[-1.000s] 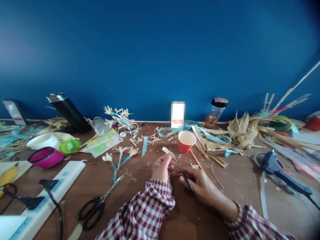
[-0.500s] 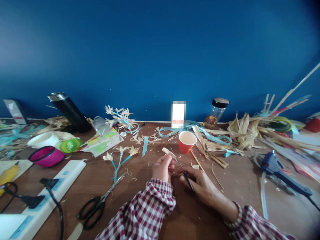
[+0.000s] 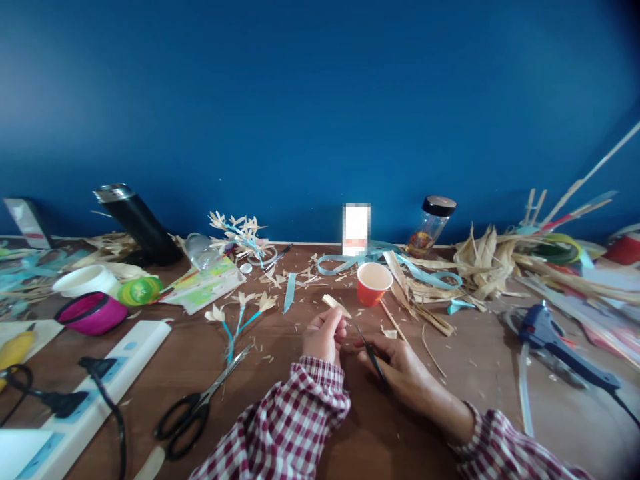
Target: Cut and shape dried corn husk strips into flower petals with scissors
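Note:
My left hand (image 3: 324, 337) is closed, pinching a short pale strip of corn husk (image 3: 336, 306) between thumb and fingers. My right hand (image 3: 395, 367) is wrapped round a slim black-handled tool (image 3: 375, 360). Its narrow blade points up and left, with the tip close to the husk strip; whether they touch I cannot tell. The tool looks edge-on, so its exact kind does not show. Just beyond the hands stands an orange paper cup (image 3: 374, 285). Left of my left hand lie husk flowers on blue stems (image 3: 233, 333), beside black-handled scissors (image 3: 193, 410).
A blue glue gun (image 3: 565, 347) rests at the right, near piled dried husks (image 3: 487, 263). At the left are a power strip (image 3: 125, 367) with plugs and a magenta pouch (image 3: 93, 313). A black flask (image 3: 143, 223) and a lidded jar (image 3: 430, 227) stand by the wall.
The blade tip has dropped slightly, away from the upper end of the husk strip. Both hands stay almost in place with the same grips.

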`<state>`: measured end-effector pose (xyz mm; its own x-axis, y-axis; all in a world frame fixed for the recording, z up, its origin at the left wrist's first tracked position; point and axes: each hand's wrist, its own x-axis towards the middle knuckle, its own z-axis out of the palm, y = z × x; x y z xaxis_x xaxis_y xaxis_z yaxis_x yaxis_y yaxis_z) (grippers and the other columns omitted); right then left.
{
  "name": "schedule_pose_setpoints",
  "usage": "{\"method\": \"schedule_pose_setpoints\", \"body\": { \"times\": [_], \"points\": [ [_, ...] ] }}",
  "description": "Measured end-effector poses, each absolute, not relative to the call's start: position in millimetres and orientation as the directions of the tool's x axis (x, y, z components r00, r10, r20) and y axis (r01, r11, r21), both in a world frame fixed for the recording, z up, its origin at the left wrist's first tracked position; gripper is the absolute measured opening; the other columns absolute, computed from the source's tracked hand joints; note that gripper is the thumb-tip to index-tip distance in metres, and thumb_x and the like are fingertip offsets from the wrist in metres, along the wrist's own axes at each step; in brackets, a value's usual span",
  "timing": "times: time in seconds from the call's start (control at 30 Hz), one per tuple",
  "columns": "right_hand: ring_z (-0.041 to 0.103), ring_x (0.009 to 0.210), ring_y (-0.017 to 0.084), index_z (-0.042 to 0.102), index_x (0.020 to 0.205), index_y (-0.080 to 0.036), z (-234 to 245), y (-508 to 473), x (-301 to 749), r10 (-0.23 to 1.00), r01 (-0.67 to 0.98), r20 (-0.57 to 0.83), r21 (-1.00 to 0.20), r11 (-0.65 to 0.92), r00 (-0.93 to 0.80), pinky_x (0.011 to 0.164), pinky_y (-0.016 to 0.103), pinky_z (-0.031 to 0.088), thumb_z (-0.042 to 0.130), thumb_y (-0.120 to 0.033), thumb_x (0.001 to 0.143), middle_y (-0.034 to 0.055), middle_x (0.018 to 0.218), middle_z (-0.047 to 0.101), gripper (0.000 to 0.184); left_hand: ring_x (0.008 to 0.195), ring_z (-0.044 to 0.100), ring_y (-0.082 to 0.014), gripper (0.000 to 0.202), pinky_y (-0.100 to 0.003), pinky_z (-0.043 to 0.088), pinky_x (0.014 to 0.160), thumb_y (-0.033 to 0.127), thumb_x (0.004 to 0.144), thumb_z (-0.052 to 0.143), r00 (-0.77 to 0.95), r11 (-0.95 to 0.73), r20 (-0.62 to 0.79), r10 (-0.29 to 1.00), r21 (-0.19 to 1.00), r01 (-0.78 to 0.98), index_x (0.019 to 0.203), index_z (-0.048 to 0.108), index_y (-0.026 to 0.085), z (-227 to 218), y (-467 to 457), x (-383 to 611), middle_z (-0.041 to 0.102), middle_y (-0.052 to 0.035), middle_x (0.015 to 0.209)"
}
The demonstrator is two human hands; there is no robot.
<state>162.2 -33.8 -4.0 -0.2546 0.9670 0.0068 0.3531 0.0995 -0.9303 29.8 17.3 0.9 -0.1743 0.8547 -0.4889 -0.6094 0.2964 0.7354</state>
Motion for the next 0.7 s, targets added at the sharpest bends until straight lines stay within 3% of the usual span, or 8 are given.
{"method": "schedule_pose_setpoints", "body": {
  "times": [0.17, 0.5, 0.7],
  "points": [
    [0.050, 0.059, 0.012, 0.063, 0.102, -0.017, 0.1, -33.0, 160.1, 0.969, 0.271, -0.050, -0.962, 0.018, -0.243, 0.048, 0.021, 0.037, 0.056, -0.037, 0.084, 0.0007, 0.071, 0.061, 0.028, 0.037, 0.045, -0.0023, 0.018, -0.012, 0.035, 0.036, 0.025, 0.059, 0.077, -0.167, 0.298, -0.483, 0.860, 0.739, -0.604, 0.062, 0.063, 0.013, 1.8, 17.8, 26.6, 0.057, 0.0034, 0.047],
    [0.058, 0.075, 0.018, 0.064, 0.106, -0.017, 8.7, -32.5, 160.6, 0.946, 0.183, 0.015, -0.980, 0.078, -0.324, 0.069, 0.028, 0.047, 0.060, -0.044, 0.081, 0.0058, 0.086, 0.066, 0.038, 0.038, 0.046, -0.0024, 0.009, -0.011, 0.037, 0.037, 0.016, 0.064, 0.074, -0.107, 0.358, -0.506, 0.856, 0.729, -0.583, 0.063, 0.066, 0.012, 5.7, 15.9, 26.8, 0.058, 0.0020, 0.047],
    [0.056, 0.067, 0.016, 0.064, 0.107, -0.018, 7.3, -32.3, 162.3, 0.947, 0.228, -0.023, -0.972, 0.053, -0.322, 0.062, 0.025, 0.045, 0.060, -0.044, 0.081, 0.0007, 0.068, 0.063, 0.037, 0.038, 0.046, -0.0027, 0.009, -0.011, 0.036, 0.036, 0.012, 0.065, 0.072, -0.096, 0.377, -0.530, 0.842, 0.707, -0.599, 0.059, 0.064, 0.011, 10.2, 14.4, 28.8, 0.057, 0.0018, 0.047]
  ]
}}
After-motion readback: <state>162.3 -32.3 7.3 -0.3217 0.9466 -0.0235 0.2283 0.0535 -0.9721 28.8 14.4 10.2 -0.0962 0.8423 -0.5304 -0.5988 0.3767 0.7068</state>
